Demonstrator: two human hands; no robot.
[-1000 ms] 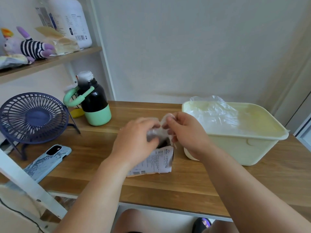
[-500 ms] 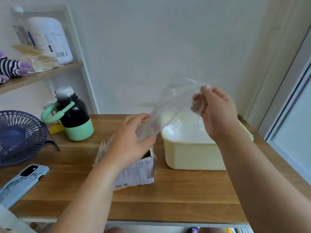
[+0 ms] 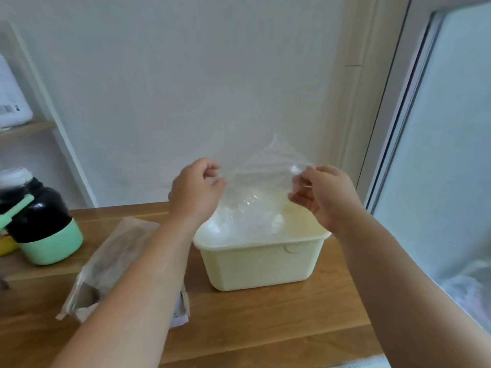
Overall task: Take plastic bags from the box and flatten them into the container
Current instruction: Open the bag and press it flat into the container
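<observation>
Black-and-mint flask [image 3: 45,227] sits well left of the cream container [image 3: 260,264]. Cardboard box [image 3: 106,264] lies just left of it. Left hand [image 3: 195,192] has come up from the box – fingers curled, pinching the left edge of the clear plastic bag [image 3: 263,187]. Bag now clear of the box, spread above the container, over other bags [image 3: 233,224] inside. Right hand [image 3: 324,195] pinches its right corner. Pull-out done – lowering and flattening likely next.

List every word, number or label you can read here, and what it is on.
Nothing reads clearly.
White jug on the shelf: barcode and small print, too blurred to read.
Cardboard box: printed label at its near corner, mostly hidden, unreadable.
Plastic bag, cream container, black-and-green bottle: no print visible.
</observation>
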